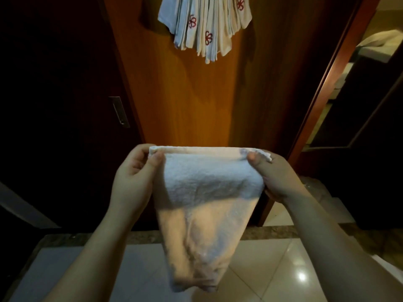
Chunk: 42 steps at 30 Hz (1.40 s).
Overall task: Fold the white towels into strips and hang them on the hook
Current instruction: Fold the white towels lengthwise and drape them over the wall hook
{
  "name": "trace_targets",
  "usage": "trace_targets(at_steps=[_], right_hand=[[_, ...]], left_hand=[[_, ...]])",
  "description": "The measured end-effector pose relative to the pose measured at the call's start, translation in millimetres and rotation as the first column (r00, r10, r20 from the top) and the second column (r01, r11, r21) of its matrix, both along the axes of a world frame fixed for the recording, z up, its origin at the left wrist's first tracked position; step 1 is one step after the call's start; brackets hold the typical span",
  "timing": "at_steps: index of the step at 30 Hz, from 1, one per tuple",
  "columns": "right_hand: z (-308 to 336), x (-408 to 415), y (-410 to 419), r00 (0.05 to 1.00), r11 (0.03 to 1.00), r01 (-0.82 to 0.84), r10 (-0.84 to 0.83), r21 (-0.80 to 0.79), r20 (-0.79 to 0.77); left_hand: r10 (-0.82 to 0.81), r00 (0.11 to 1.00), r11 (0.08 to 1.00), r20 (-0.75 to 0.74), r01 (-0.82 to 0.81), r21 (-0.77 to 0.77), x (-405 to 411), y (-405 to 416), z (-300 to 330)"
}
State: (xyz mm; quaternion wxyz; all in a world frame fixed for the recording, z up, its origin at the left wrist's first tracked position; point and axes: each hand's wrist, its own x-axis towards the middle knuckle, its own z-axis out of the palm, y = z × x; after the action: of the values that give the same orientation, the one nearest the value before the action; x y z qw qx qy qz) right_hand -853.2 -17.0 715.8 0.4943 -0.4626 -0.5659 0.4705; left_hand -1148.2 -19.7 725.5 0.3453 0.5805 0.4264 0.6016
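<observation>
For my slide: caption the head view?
Both hands pinch a white towel below folded towels hanging overhead.

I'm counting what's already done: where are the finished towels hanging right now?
In the head view, the hung towels fan out at top centre against the wooden door, above the white towel stretched between the left hand and right hand.

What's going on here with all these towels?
A person is holding a white towel up in front of them, the left hand and right hand each pinching a top corner so it hangs down. Above, a bunch of folded towels with red flower marks already hangs against the wooden door.
</observation>
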Motion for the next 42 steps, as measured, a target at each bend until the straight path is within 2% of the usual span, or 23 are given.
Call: trace_targets(at_steps=[4,7,9,12,13,15,17,20,23,27,29,31,33,34,36,38,42], right_hand=[[8.0,0.7,-0.3,0.987,0.991,-0.130,0.132,-0.022,0.092],[20.6,5.9,-1.7,0.923,0.973,-0.207,0.230,-0.105,0.310],[23.1,9.7,-0.7,0.900,0.962,-0.233,0.268,-0.140,0.343],[25.9,7.0,-1.2,0.966,0.960,-0.242,0.252,-0.144,0.056],[26.9,3.4,-1.5,0.973,0.963,-0.231,0.231,-0.141,-0.014],[28.4,-4.7,-2.3,0.976,0.969,-0.211,0.201,-0.126,-0.090],[29.1,-10.8,-2.2,0.967,0.970,-0.215,0.195,-0.116,-0.166],[28.7,-13.6,0.6,0.940,0.964,-0.200,0.139,-0.173,-0.313],[24.9,-13.2,4.2,0.901,0.942,-0.206,0.077,-0.266,-0.427],[19.4,-16.8,9.5,0.891,0.874,-0.179,-0.050,-0.451,-0.452],[16.6,-23.3,7.2,0.877,0.843,-0.148,-0.131,-0.518,-0.463],[9.6,-33.9,1.9,0.871,0.837,-0.046,-0.234,-0.546,-0.432],[0.1,-48.9,-7.6,0.867,0.832,0.154,-0.373,-0.533,-0.332],[-3.7,-58.1,-14.6,0.864,0.827,0.257,-0.428,-0.500,-0.265],[-8.4,-78.5,-31.8,0.896,0.853,0.385,-0.438,-0.351,-0.081],[-9.3,-95.9,-49.6,0.922,0.901,0.388,-0.382,-0.192,0.070],[-10.3,-112.9,-62.1,0.967,0.966,0.249,-0.244,-0.074,0.079]], left_hand=[[-0.008,0.999,0.998,0.036,0.010,-0.056,-8.7,2.9,-5.6],[-0.030,0.999,0.997,0.023,0.032,-0.068,-11.1,0.7,-6.8],[-0.062,0.997,0.996,0.043,0.064,-0.059,-9.9,-0.9,-5.1],[-0.114,0.983,0.993,0.147,0.118,-0.020,-10.7,-1.0,3.5],[-0.171,0.968,0.983,0.186,0.180,-0.032,-12.3,-0.2,7.2],[-0.331,0.919,0.920,0.214,0.365,-0.145,-13.9,2.5,10.8],[-0.409,0.891,0.847,0.197,0.451,-0.281,-11.3,5.4,7.8],[-0.296,0.923,0.856,0.244,0.370,-0.362,-7.3,10.9,2.1],[-0.273,0.905,0.841,0.327,0.390,-0.376,-0.9,12.9,-0.8],[-0.206,0.890,0.796,0.408,0.394,-0.459,11.7,14.4,-7.3],[-0.111,0.907,0.782,0.405,0.332,-0.528,18.7,14.0,-12.8],[0.017,0.926,0.785,0.376,0.220,-0.579,27.3,10.8,-20.3],[0.110,0.943,0.812,0.315,0.098,-0.576,37.0,3.9,-28.1],[0.131,0.952,0.830,0.278,0.048,-0.556,42.6,-2.3,-29.7],[0.144,0.966,0.870,0.213,-0.021,-0.493,54.1,-18.1,-30.0],[0.121,0.984,0.913,0.130,-0.059,-0.405,66.1,-34.5,-27.1],[0.060,0.992,0.960,0.115,-0.026,-0.278,83.4,-57.2,-19.0]])
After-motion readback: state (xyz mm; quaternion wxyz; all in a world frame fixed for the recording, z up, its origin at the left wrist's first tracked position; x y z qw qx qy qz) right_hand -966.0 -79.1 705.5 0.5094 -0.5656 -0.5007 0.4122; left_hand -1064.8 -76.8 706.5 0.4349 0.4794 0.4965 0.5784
